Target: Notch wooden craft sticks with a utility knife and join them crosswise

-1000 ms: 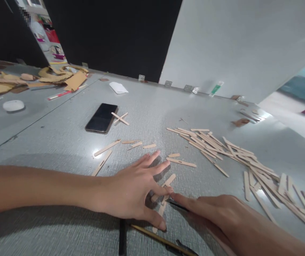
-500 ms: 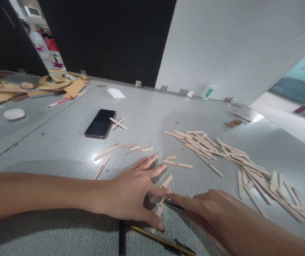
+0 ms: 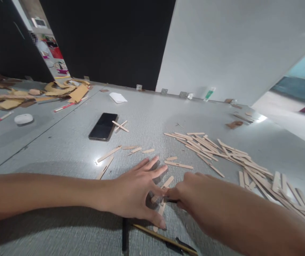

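Note:
My left hand [image 3: 135, 192] is spread on the table, its index finger and thumb pressing on two wooden craft sticks. The upper craft stick [image 3: 169, 182] slants under the index finger. A lower craft stick [image 3: 162, 210] runs down to the thumb and has a cut part near its top. My right hand [image 3: 201, 195] is closed round a slim craft knife [image 3: 171, 201], mostly hidden in the fist; its tip is at the sticks beside my left index finger. Just beyond the fingers lies a notched craft stick [image 3: 179, 165] with a short piece next to it.
A heap of craft sticks [image 3: 237, 156] spreads over the right side. Farther back lie a phone [image 3: 103, 127], two crossed sticks [image 3: 120, 126] and folded white paper [image 3: 117, 97]. Cardboard scraps [image 3: 61, 91] fill the far left. Near me are a gold-coloured pen [image 3: 152, 233] and a black strip [image 3: 125, 234].
My right hand has turned and risen more steeply over the knife, its knuckles now farther from me. My left hand keeps its place on the sticks. The view has shifted slightly.

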Demonstrator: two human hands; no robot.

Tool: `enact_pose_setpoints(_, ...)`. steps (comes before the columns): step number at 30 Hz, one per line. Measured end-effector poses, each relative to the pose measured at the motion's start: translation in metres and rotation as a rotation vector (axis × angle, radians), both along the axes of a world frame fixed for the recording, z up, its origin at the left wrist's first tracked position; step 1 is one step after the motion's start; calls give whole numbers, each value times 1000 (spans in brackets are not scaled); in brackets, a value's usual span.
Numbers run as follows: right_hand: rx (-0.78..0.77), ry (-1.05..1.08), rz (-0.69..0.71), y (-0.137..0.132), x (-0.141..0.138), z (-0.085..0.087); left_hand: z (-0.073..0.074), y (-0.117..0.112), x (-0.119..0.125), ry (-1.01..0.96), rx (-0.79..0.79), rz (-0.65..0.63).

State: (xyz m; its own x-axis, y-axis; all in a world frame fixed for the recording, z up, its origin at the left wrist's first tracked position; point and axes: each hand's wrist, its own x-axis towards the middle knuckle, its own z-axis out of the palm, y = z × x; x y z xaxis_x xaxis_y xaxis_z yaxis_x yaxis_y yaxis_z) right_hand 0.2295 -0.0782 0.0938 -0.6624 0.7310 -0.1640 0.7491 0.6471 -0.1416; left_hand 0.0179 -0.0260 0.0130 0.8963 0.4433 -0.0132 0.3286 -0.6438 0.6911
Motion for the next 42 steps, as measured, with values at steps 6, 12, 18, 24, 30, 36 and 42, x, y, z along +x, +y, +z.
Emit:
enact_pose_setpoints(6, -383, 40, -55, 21, 21, 15, -1, 0, 0, 11, 10, 10)
enact_pose_setpoints(12, -436, 38, -20, 30, 29, 3, -3, 1, 1, 1, 14, 13)
enact_pose_setpoints(18, -390, 69, 44, 30, 40, -14, -8, 2, 0, -25, 11, 17)
enact_pose_setpoints(24, -443, 142, 100, 30, 35, -14, -6, 2, 0, -21, -7, 22)
enact_pose_setpoints(30, -416, 123, 26, 21, 40, -13, -5, 2, 0, 5, 1, 18)
enact_pose_setpoints(36, -210, 16, -161, 3, 45, -31, -6, 2, -1, -18, -10, 15)
enact_pose_setpoints(42, -162, 2, -137, -12, 28, -30, -5, 1, -1, 2, 19, 13)
